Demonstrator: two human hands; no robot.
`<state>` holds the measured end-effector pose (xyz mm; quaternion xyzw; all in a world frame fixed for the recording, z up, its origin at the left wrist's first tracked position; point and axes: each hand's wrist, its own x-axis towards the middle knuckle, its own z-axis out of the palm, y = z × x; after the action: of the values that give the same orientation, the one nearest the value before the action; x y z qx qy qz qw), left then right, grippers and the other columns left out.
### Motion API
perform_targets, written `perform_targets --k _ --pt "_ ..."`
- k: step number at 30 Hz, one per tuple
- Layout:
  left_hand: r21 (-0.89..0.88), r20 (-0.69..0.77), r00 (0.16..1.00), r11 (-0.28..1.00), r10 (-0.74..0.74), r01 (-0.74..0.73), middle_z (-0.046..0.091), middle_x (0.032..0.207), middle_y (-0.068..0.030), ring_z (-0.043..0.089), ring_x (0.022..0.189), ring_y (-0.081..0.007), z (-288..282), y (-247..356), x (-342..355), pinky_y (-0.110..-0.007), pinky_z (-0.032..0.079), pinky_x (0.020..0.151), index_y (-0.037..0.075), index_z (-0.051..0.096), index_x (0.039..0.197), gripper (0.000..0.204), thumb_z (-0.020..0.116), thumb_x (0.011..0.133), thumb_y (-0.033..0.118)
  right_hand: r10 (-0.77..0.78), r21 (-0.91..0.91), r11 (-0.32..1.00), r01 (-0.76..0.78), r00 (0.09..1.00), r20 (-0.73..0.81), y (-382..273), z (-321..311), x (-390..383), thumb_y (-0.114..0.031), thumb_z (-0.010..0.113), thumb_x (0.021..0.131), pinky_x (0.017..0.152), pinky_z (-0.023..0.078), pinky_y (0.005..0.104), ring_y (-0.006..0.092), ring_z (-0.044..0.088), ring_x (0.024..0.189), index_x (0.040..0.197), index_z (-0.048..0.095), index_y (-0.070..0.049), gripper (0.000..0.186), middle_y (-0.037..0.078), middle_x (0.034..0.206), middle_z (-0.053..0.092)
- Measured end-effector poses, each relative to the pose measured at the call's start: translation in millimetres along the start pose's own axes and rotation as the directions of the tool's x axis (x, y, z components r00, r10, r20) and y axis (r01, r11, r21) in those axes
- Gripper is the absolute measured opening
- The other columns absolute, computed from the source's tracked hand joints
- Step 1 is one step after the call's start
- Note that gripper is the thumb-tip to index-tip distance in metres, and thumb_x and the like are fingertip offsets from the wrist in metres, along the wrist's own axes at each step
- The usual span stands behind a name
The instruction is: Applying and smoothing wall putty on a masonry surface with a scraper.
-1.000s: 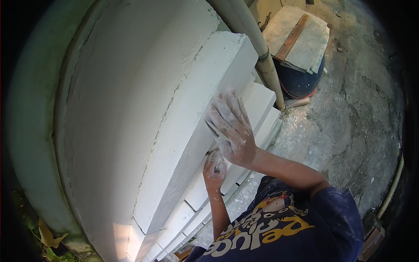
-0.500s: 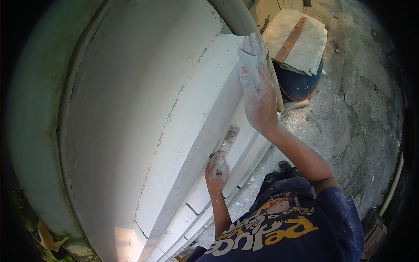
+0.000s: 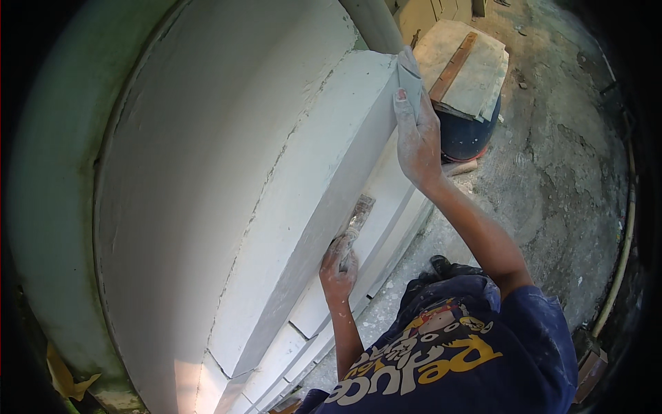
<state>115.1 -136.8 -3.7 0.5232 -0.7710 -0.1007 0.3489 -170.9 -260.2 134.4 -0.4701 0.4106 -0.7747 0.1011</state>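
Note:
At the far end of a white plastered ledge (image 3: 303, 172), my right hand (image 3: 418, 141) presses a folded pale grey sheet, which looks like sandpaper (image 3: 412, 81), against the ledge's edge. The thumb lies on top of the sheet; the other fingers are mostly hidden behind it. Lower down, beside the ledge's front face, my left hand (image 3: 338, 269) is closed around a putty knife (image 3: 362, 207). Its flat, plaster-smeared blade points away from me, and the grip is mostly covered by the fingers. White dust coats both hands.
Left of the ledge rises a broad pale wall surface (image 3: 186, 159), with a rough crack where they meet. White stepped blocks (image 3: 293, 338) lie below. A dark blue drum (image 3: 469, 134) under a board lid (image 3: 483, 69) stands beyond my right hand, on stained concrete ground (image 3: 552, 179).
The view has shifted slightly. My right hand and the sheet have slid a little toward the ledge's far corner. My left hand keeps its hold on the putty knife.

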Motion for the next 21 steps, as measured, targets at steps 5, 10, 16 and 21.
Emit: perform_targets --k 5,10,16,21 --pt "0.011 -0.01 1.0 1.0 -0.026 0.026 0.071 0.118 -0.02 0.069 0.111 -0.0348 0 2 0 -0.041 0.053 0.099 0.002 0.071 0.119 0.035 0.07 0.085 0.001 0.142 -0.01 0.99 -0.142 0.988 0.057 2 -4 -2 -0.027 0.044 0.109 0.119 0.03 0.037 0.0354 0.042 0.144 0.15 0.042 0.002 0.05 0.022 0.154 0.046" --pt "-0.005 -0.014 0.999 0.999 -0.049 0.049 0.072 0.122 -0.0167 0.068 0.113 -0.0336 1 8 4 -0.041 0.052 0.101 0.006 0.073 0.12 0.035 0.071 0.085 0.003 0.255 0.033 0.964 -0.263 0.955 0.15 6 -15 7 -0.032 0.042 0.11 0.117 0.032 0.0349 0.0286 0.044 0.141 0.152 0.041 0.003 0.054 0.021 0.153 0.046" --pt "0.095 -0.074 0.995 0.992 -0.074 0.081 0.072 0.12 -0.0177 0.069 0.11 -0.0349 7 18 5 -0.041 0.052 0.099 0.002 0.071 0.124 0.038 0.069 0.086 0.001 0.102 0.09 0.987 -0.134 0.949 0.3 15 -36 21 -0.029 0.041 0.11 0.118 0.031 0.036 0.0272 0.043 0.142 0.152 0.04 0.005 0.053 0.02 0.155 0.045" --pt "0.154 -0.135 0.985 0.979 -0.112 0.133 0.072 0.122 -0.0165 0.07 0.106 -0.0353 11 15 2 -0.041 0.053 0.098 0.004 0.07 0.128 0.045 0.07 0.083 0.002 -0.084 0.256 0.967 -0.007 0.935 0.343 49 -46 9 -0.014 0.045 0.106 0.121 0.028 0.0406 0.0333 0.038 0.148 0.15 0.043 0.004 0.048 0.022 0.157 0.042"
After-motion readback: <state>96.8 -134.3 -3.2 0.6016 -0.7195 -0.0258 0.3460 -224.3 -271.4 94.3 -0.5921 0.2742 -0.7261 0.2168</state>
